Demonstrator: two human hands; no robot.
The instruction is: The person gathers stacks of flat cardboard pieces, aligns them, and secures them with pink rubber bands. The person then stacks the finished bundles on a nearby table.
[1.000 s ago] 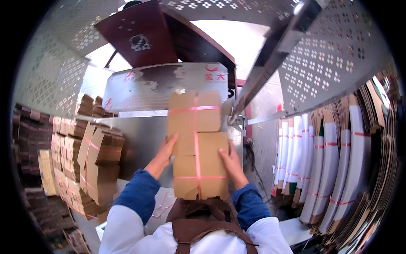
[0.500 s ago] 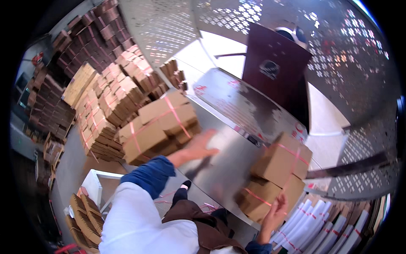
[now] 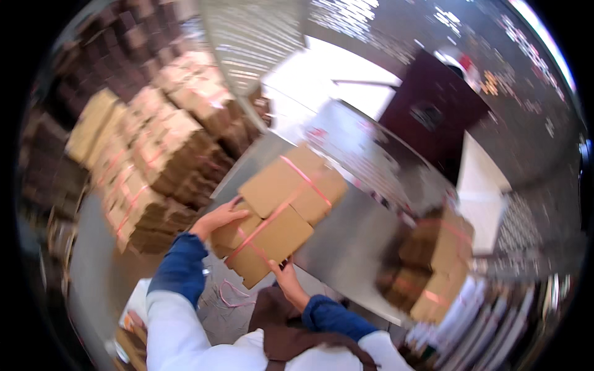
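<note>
Left hand (image 3: 221,217) and right hand (image 3: 289,285) clasp a cardboard bundle (image 3: 278,215)

It's over the left end of the metal table (image 3: 349,247), held at two sides! The right hand has just left the other bundle (image 3: 450,260), now untouched at the right end; the work, seemingly, has switched bundles.

Grey metal table (image 3: 352,244), pink-strapped cardboard bundle (image 3: 456,244) at its right end
</note>
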